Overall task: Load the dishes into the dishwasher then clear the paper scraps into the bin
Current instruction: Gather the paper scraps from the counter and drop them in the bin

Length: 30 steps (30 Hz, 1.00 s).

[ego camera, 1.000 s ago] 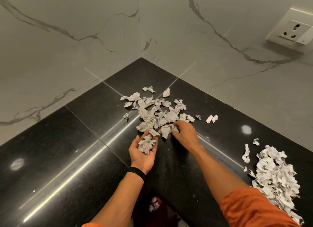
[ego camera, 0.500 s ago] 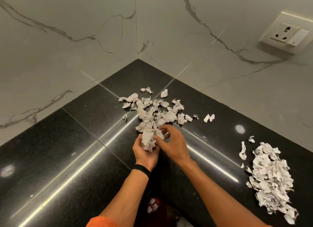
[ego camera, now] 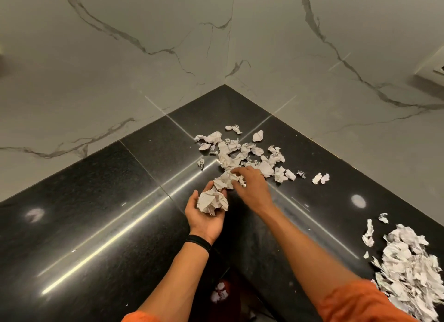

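Left hand [ego camera: 206, 216]: palm up, fingers curled round a wad [ego camera: 212, 201], above the counter [ego camera: 96, 213].
Red thing [ego camera: 221, 294]: below counter edge, white bits inside, indistinct.
Right hand [ego camera: 249, 189]: fingertips on scraps [ego camera: 240, 153]; grip unclear.
Pile [ego camera: 408, 273]: far right, cut off.

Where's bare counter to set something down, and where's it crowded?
Free: the black counter left of the left hand, up to the left wall; also the strip between the right forearm and the big scrap pile. Crowded: the corner scraps at the right hand.

Glossy black countertop [ego camera: 96, 225] in a corner, grey-veined white marble walls [ego camera: 120, 69], socket plate [ego camera: 432, 73] cut off at right edge
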Available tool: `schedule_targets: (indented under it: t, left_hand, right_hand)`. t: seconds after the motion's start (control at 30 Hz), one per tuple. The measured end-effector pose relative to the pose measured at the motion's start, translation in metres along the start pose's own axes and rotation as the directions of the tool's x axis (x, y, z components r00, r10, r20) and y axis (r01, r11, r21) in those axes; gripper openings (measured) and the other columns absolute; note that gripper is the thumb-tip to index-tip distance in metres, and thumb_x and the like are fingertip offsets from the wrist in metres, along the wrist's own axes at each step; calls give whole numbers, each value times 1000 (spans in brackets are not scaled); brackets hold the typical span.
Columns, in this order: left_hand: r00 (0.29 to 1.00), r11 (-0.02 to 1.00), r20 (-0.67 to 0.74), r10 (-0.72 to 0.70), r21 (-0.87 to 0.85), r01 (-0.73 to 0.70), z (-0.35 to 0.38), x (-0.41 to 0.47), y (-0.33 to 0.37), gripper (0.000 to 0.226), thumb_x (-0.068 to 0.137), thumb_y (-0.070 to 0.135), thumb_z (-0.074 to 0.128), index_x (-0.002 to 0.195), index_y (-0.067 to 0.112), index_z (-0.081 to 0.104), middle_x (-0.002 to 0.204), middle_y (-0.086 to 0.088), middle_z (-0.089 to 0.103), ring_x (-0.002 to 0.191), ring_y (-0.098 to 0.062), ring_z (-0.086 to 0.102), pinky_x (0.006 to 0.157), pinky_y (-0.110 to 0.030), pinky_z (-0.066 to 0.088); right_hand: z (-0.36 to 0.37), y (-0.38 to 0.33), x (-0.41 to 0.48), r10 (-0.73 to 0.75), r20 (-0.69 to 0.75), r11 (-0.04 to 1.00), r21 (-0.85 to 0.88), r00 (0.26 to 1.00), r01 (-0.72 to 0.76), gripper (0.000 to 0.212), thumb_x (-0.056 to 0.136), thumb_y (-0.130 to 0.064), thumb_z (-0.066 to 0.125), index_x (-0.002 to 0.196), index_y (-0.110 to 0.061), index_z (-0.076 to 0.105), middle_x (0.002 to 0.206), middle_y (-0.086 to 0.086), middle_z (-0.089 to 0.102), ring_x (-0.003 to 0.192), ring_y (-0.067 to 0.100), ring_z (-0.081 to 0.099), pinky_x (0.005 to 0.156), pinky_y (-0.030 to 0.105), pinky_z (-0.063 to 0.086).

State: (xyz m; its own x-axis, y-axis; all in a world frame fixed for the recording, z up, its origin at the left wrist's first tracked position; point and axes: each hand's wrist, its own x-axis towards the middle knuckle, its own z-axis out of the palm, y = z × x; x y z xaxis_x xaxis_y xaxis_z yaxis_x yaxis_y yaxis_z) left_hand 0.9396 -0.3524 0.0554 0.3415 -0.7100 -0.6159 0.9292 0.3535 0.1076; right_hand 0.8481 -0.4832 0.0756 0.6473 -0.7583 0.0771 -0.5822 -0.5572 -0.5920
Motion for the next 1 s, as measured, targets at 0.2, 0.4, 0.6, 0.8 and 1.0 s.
schedule_targets:
  t: [0.2, 0.4, 0.6, 0.8, 1.0]
  left_hand:
    - [996, 998, -60, 65, -10, -65, -13, -2, 27, 54, 101, 38, 44, 136, 1, 58, 137, -26, 60, 136, -36, 50, 119, -44, 35]
    - [995, 997, -61, 82, -4, -83, -16, 3, 36, 54, 101, 39, 45, 137, 1, 58, 138, -24, 60, 132, -36, 54, 114, -43, 41]
    - [998, 999, -41, 44, 23, -43, -11, 12, 28, 56, 101, 39, 45, 139, 1, 57, 138, -25, 60, 130, -37, 55, 111, -42, 44]
    - [1000, 998, -20, 19, 68, -18, -1, 19, 18, 56, 100, 41, 46, 140, 3, 57, 139, -24, 58, 110, -34, 63, 94, -40, 51]
    - [1000, 995, 14, 2, 98, -3, 11, 17, 9, 53, 98, 43, 47, 131, 4, 63, 132, -23, 62, 104, -31, 65, 94, -39, 49]
  right_hand:
    - [30, -3, 31, -20, 164, 966, -252, 986, 61, 43, 91, -47, 70, 130, -32, 64, 114, -1, 52, 109, 22, 50, 90, 40, 48]
    - [22, -1, 30, 27, 99, 999, -36, 995, -23, 30, 86, -42, 76, 111, -26, 70, 106, -4, 53, 105, 18, 49, 81, 32, 37]
    - [-19, -13, 24, 171, -6, 905, 396, 985, -154, 25, 88, -37, 79, 105, -20, 72, 107, -4, 64, 93, 9, 60, 77, 19, 45]
    - [-45, -23, 20, 342, 36, 641, 721, 939, -261, 18, 92, -32, 74, 102, -17, 76, 98, 2, 76, 91, 14, 69, 86, 32, 55]
    - [-34, -45, -5, 197, -4, 744, 652, 980, -147, 18, 89, -26, 78, 103, -17, 73, 106, -1, 72, 99, 9, 66, 84, 24, 50]
